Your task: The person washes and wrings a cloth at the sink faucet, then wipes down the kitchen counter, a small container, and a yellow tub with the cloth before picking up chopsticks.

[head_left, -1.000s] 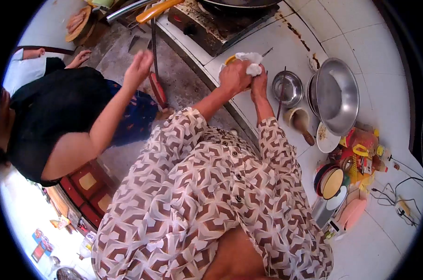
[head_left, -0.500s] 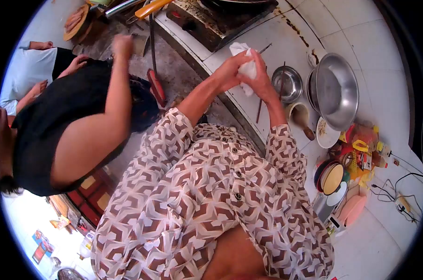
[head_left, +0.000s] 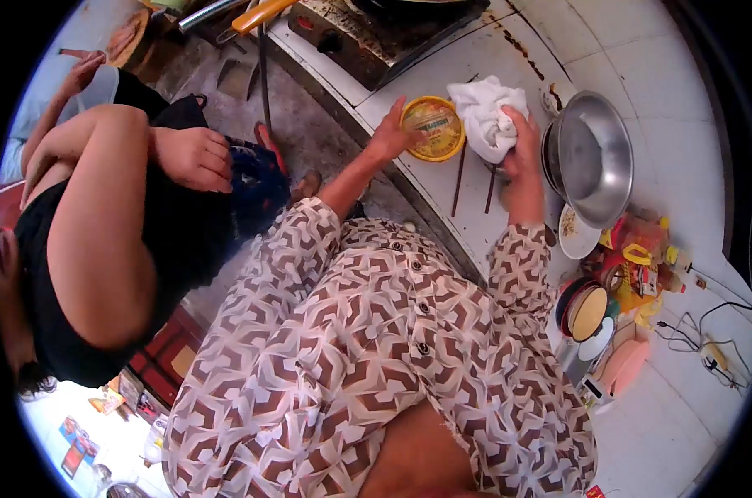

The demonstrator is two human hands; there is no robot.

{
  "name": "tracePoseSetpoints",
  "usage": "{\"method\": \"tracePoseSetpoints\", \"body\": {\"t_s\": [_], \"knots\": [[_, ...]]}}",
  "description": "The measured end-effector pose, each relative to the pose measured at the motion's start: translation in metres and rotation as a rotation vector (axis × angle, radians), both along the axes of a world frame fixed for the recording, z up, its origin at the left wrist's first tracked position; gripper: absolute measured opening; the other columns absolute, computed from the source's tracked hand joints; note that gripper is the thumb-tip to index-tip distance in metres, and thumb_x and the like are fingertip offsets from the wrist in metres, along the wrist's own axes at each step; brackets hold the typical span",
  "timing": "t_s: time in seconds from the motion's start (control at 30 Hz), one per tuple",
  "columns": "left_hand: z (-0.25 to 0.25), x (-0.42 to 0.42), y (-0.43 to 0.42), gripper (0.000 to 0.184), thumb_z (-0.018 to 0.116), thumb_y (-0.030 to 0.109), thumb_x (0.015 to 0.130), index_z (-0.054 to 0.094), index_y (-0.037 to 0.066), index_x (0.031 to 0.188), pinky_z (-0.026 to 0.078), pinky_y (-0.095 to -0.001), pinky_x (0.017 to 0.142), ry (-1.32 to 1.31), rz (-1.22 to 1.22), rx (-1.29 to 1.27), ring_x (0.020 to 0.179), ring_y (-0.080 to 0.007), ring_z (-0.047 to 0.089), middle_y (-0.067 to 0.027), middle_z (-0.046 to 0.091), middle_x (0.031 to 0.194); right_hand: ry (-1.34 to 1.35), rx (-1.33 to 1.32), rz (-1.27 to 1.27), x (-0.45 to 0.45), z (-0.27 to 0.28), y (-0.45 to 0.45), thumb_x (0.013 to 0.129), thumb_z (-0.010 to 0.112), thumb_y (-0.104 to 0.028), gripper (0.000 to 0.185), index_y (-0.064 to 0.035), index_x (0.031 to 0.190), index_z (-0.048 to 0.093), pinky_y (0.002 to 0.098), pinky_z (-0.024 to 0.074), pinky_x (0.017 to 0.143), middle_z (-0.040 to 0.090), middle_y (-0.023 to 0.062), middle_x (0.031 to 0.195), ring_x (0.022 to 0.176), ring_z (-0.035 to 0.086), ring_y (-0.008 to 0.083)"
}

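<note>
A round container with a yellow rim and a printed lid (head_left: 433, 129) is on the white tiled counter. At its left edge is my left hand (head_left: 390, 134), fingers apart, the fingertips touching or very near the rim. My right hand (head_left: 522, 158) is closed round a bunched white cloth (head_left: 485, 116), just right of the container. Below the container and the cloth, two dark chopsticks (head_left: 459, 183) lie on the counter, one partly covered by the cloth.
A stove (head_left: 367, 41) stands beyond the container. To the right are a large metal bowl (head_left: 596, 158), a white plate (head_left: 576, 236), condiment packets (head_left: 641, 253) and stacked bowls (head_left: 587, 311). Another person in black (head_left: 185, 216) is close on the left, one hand near their lap.
My hands have moved apart; the cloth, earlier between both hands, is now in my right hand alone. My left hand has opened beside the yellow-rimmed container. The other person has lowered their raised hand.
</note>
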State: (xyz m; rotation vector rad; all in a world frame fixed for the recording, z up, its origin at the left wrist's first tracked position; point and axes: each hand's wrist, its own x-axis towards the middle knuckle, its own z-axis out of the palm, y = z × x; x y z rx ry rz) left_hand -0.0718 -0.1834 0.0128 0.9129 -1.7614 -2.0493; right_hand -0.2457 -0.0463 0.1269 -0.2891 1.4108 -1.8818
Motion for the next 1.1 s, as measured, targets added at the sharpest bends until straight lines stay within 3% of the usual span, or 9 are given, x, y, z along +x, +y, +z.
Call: {"method": "tracePoseSetpoints", "body": {"t_s": [0.13, 0.2, 0.3, 0.47, 0.5, 0.63, 0.83, 0.93, 1.1], "knots": [[-0.023, -0.003, 0.008, 0.100, 0.076, 0.002, 0.064, 0.016, -0.003, 0.143, 0.033, -0.0340, 0.104, 0.098, 0.021, -0.372, 0.124, -0.0302, 0.042, -0.0201, 0.039, 0.136, 0.254, 0.219, 0.126, 0.018, 0.008, 0.004, 0.078, 0.067, -0.013, 0.051, -0.0010, 0.124, 0.047, 0.0321, 0.0493, 0.083, 0.059, 0.0135, 0.108, 0.095, 0.061, 0.0226], [-0.022, 0.000, 0.012, 0.100, 0.076, -0.001, 0.062, 0.017, -0.004, 0.142, 0.033, -0.0354, 0.105, 0.103, 0.059, -0.523, 0.124, -0.0301, 0.041, -0.0193, 0.040, 0.134, 0.782, 0.443, 0.334, 0.030, 0.002, -0.004, 0.072, 0.070, -0.019, 0.061, -0.0057, 0.127, 0.046, 0.0327, 0.0446, 0.090, 0.058, 0.0165, 0.113, 0.101, 0.059, 0.0271], [0.000, 0.002, 0.011, 0.096, 0.075, -0.003, 0.062, 0.020, -0.002, 0.142, 0.033, -0.0363, 0.104, 0.358, -0.028, -0.088, 0.124, -0.0302, 0.041, -0.0186, 0.041, 0.133, 1.191, 0.346, 0.489, 0.051, -0.023, -0.017, 0.066, 0.070, -0.015, 0.068, -0.0133, 0.129, 0.047, 0.0409, 0.0389, 0.097, 0.049, 0.0119, 0.129, 0.115, 0.047, 0.0320], [-0.030, 0.001, 0.011, 0.078, 0.070, -0.001, 0.069, 0.032, 0.003, 0.136, 0.038, -0.0345, 0.100, 0.440, 0.034, -0.332, 0.117, -0.0246, 0.048, -0.0146, 0.047, 0.129, 1.618, 0.443, 0.835, 0.051, -0.021, -0.025, 0.061, 0.070, -0.010, 0.072, -0.0256, 0.128, 0.049, 0.0483, 0.0320, 0.101, 0.039, 0.0029, 0.140, 0.126, 0.036, 0.0310], [-0.014, 0.002, 0.014, 0.076, 0.069, -0.001, 0.070, 0.033, 0.003, 0.136, 0.038, -0.0345, 0.100, 0.410, 0.046, -0.345, 0.116, -0.0243, 0.048, -0.0146, 0.048, 0.128, 1.728, 0.445, 0.858, 0.049, -0.017, -0.026, 0.063, 0.072, -0.011, 0.068, -0.0268, 0.126, 0.050, 0.0474, 0.0390, 0.095, 0.041, 0.0032, 0.138, 0.122, 0.040, 0.0298], [0.012, 0.000, 0.018, 0.068, 0.065, 0.000, 0.074, 0.034, 0.003, 0.135, 0.038, -0.0344, 0.099, 0.375, 0.060, -0.024, 0.115, -0.0264, 0.050, -0.0159, 0.050, 0.125, 1.750, 0.504, 0.824, 0.044, -0.009, -0.037, 0.067, 0.071, -0.015, 0.055, -0.0209, 0.119, 0.054, 0.0459, 0.0519, 0.076, 0.047, 0.0077, 0.125, 0.110, 0.049, 0.0292], [-0.028, -0.007, 0.029, 0.061, 0.059, -0.004, 0.077, 0.036, 0.002, 0.133, 0.038, -0.0332, 0.099, 0.263, 0.108, -0.085, 0.115, -0.0246, 0.049, -0.0141, 0.050, 0.123, 1.485, 0.861, 0.552, 0.063, -0.010, -0.044, 0.072, 0.066, -0.022, 0.047, -0.0086, 0.115, 0.054, 0.0491, 0.0512, 0.075, 0.053, 0.0175, 0.105, 0.089, 0.061, 0.0379], [0.003, -0.003, 0.031, 0.062, 0.057, -0.007, 0.076, 0.036, 0.003, 0.133, 0.037, -0.0335, 0.101, 0.261, 0.131, -0.059, 0.117, -0.0248, 0.047, -0.0144, 0.048, 0.125, 1.386, 0.763, 0.428, 0.057, -0.024, -0.045, 0.073, 0.063, -0.026, 0.046, -0.0056, 0.113, 0.054, 0.0473, 0.0501, 0.078, 0.058, 0.0203, 0.101, 0.086, 0.061, 0.0407], [0.023, -0.001, 0.031, 0.064, 0.056, -0.008, 0.076, 0.034, 0.005, 0.135, 0.036, -0.0346, 0.102, 0.224, 0.125, -0.045, 0.121, -0.0272, 0.044, -0.0169, 0.044, 0.129, 1.015, 0.707, 0.583, 0.048, -0.021, -0.047, 0.071, 0.062, -0.029, 0.051, -0.0048, 0.116, 0.056, 0.0426, 0.0481, 0.083, 0.063, 0.0229, 0.100, 0.095, 0.061, 0.0378]]}}
